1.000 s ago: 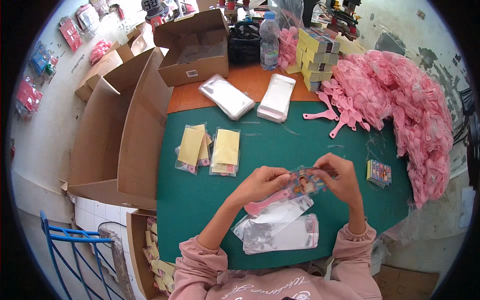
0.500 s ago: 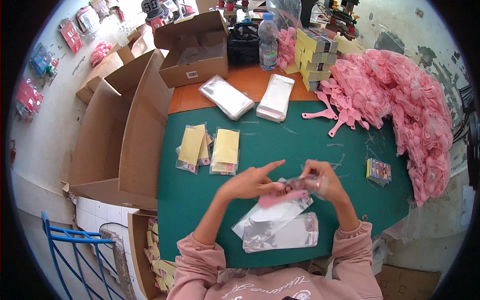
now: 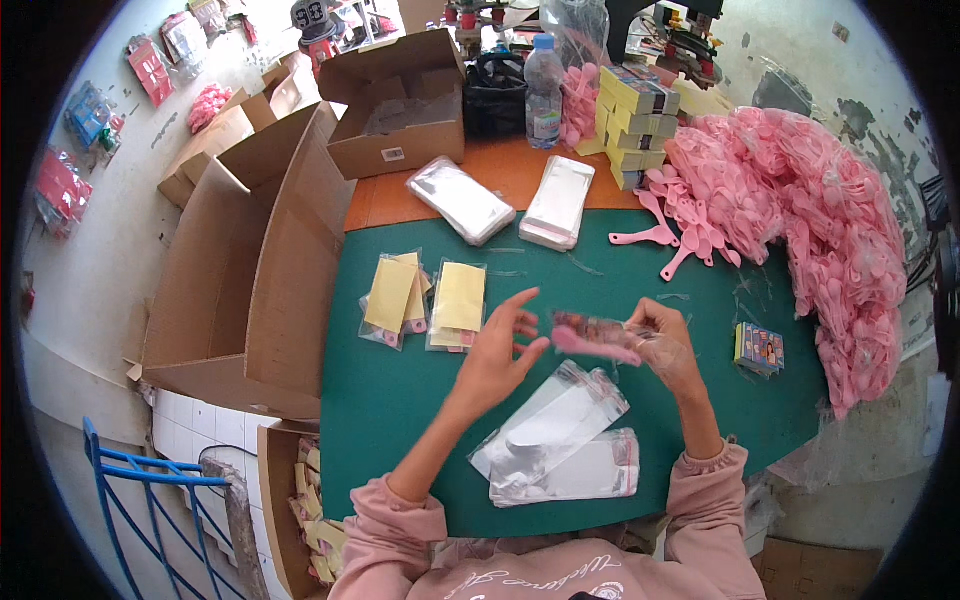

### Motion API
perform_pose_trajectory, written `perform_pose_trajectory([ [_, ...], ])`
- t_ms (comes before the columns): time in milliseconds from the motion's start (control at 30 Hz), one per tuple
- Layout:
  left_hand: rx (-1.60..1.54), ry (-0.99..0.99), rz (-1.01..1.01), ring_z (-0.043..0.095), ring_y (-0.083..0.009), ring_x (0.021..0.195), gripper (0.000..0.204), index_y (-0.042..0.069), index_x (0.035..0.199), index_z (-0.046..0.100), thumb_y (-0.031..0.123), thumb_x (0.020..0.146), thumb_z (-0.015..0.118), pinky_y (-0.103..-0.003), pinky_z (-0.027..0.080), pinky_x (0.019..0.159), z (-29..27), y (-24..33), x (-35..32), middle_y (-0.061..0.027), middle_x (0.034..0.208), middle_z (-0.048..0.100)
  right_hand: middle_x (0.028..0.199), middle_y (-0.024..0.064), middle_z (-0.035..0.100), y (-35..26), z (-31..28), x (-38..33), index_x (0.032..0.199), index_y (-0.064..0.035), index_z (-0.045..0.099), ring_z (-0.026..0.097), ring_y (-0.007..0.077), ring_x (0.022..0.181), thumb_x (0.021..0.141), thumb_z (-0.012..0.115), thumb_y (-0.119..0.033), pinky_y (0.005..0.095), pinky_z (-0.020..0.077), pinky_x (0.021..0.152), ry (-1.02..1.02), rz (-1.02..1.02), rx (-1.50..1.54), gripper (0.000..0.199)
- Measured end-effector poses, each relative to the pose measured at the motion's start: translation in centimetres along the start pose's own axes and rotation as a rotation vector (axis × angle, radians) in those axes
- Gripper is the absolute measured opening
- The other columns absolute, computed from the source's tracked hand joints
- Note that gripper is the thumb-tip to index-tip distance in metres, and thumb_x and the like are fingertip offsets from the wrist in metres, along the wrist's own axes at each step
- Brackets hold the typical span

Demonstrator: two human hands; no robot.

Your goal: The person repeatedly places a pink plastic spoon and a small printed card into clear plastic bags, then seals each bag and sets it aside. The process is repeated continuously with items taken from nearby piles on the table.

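Observation:
My right hand (image 3: 668,345) pinches one end of a clear plastic bag (image 3: 598,338) above the middle of the green table. A pink spoon and a printed card show inside the bag, slightly blurred. Just left of it, my left hand (image 3: 495,352) is empty, its fingers apart and not touching the bag. Below the hands lie clear flat bags with white backing (image 3: 570,470), some spread at an angle over the others. Filled bags with yellow cards (image 3: 460,300) rest in two piles to the left. A small stack of printed cards (image 3: 760,347) sits at the right.
A large heap of bagged pink spoons (image 3: 835,240) runs along the right side, with loose pink spoons (image 3: 690,232) beside it. Bundles of clear bags (image 3: 462,200), a water bottle (image 3: 543,95) and stacked card packs (image 3: 635,125) stand at the back. Open cardboard boxes (image 3: 300,260) flank the left.
The bag with the spoon has risen away from the flat bags and swung upward. My left hand has let go of it and moved left, fingers spreading.

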State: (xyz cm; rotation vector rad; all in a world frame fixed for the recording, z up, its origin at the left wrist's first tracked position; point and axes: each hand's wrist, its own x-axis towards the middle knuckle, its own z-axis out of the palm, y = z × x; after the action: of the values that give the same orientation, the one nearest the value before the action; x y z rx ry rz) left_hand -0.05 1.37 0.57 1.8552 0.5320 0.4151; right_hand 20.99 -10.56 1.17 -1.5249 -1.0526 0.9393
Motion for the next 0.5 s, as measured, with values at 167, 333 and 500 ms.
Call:
perform_pose_trajectory([
  [167, -0.944, -0.139, -0.325, 0.053, -0.0297, 0.107, 0.056, 0.016, 0.139, 0.001, 0.033, 0.096, 0.033, -0.037, 0.046, 0.087, 2.8, -1.6, -2.5, -0.0257, 0.117, 0.048, 0.085, 0.014, 0.057, -1.3, 4.0, -0.2, 0.094, -0.0019, 0.058, 0.058, 0.0222, 0.075, 0.07, 0.069, -0.011, 0.0297, 0.0481, 0.064, 0.152, -0.314, -0.441, 0.028],
  [333, -1.0, -0.163, -0.468, 0.05, -0.032, 0.11, 0.06, 0.019, 0.139, -0.008, 0.022, 0.096, 0.034, -0.04, 0.047, 0.089, 1.9, -1.3, -3.2, -0.0277, 0.12, 0.044, 0.112, 0.0178, 0.046, -2.8, 5.0, -2.5, 0.107, -0.0043, 0.052, 0.05, 0.0332, 0.098, 0.071, 0.067, -0.011, 0.039, 0.0432, 0.084, -0.262, -0.336, -0.547, 0.04],
  [500, -0.855, -0.164, -0.501, 0.057, -0.0294, 0.101, 0.063, 0.02, 0.139, -0.008, 0.013, 0.094, 0.036, -0.038, 0.05, 0.084, 1.0, -1.7, -4.7, -0.0238, 0.114, 0.051, 0.095, 0.0113, 0.049, -1.6, 6.5, -2.9, 0.093, -0.0059, 0.055, 0.05, 0.028, 0.093, 0.067, 0.07, -0.013, 0.0374, 0.0424, 0.078, -0.338, -0.435, -0.733, 0.031],
])
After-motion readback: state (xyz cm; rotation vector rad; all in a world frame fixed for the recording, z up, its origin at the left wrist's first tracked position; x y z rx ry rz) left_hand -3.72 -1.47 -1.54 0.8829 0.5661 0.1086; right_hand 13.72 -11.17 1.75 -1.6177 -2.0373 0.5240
